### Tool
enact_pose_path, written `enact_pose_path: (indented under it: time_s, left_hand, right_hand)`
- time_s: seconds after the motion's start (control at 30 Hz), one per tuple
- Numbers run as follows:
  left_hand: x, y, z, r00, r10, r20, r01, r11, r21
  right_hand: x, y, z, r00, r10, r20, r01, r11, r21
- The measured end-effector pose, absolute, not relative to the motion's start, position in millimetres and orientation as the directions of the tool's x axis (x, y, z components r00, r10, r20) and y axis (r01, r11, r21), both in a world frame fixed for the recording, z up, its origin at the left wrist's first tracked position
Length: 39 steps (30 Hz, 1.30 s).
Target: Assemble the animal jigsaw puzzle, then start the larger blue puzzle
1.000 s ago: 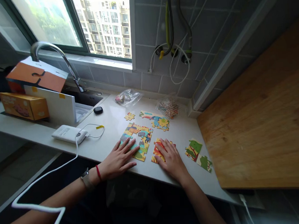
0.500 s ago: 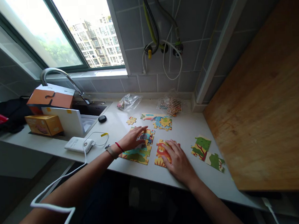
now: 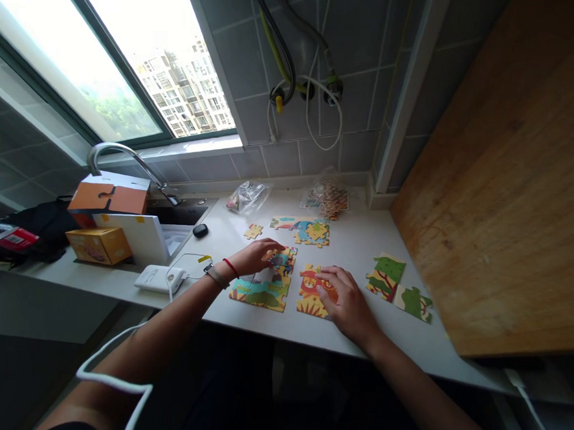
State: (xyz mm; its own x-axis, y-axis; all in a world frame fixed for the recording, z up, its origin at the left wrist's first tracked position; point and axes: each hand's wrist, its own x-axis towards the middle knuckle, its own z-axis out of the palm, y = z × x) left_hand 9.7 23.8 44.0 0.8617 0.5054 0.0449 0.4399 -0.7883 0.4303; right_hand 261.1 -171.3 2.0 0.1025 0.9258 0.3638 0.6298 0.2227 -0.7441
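Note:
My left hand (image 3: 255, 257), wearing a watch and a red band, rests over the top of a joined jigsaw section (image 3: 263, 297) with green and blue artwork. Its fingers reach toward the upper right edge, thumb apart from them. To its right, my right hand (image 3: 348, 305) lies on a smaller jigsaw section with a red lion (image 3: 308, 285), fingers spread and covering its right side. Behind both hands is a jigsaw strip with a blue elephant (image 3: 300, 228), a loose yellow piece (image 3: 318, 231) lying on it. Another yellow puzzle piece (image 3: 253, 230) lies to the left.
Green tree puzzle pieces (image 3: 412, 303) lie at the right, beside a wooden panel (image 3: 502, 228). Clear plastic bags (image 3: 249, 196), one holding many pieces (image 3: 332, 199), stand by the wall. Leftward are a white power bank (image 3: 157, 279) with cable, a black case (image 3: 200, 230), boxes (image 3: 99, 246) and a sink (image 3: 184, 211).
My left hand's fingers have drawn closer together over the upper part of the section. The right hand has shifted slightly right, showing more of the lion. The camera view has turned slightly.

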Motion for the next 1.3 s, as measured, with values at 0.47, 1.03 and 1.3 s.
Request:
enact_pose_path:
  time_s: [0.47, 1.03, 1.3]
  left_hand:
    - [10.2, 21.6, 61.3, 0.893, 0.449, -0.033, 0.437, -0.848, 0.3]
    - [-30.5, -6.1, 67.4, 0.887, 0.452, -0.095, 0.461, -0.863, 0.207]
    - [-33.1, -10.8, 62.4, 0.899, 0.431, -0.082, 0.437, -0.896, 0.08]
  right_hand:
    - [258.1, -172.3, 0.1, 0.056, 0.924, 0.377, 0.701, 0.233, -0.674]
    - [258.0, -172.6, -0.1, 0.038, 0.924, 0.38, 0.725, 0.236, -0.647]
    - [258.2, -172.6, 0.3, 0.031, 0.932, 0.361, 0.72, 0.23, -0.655]
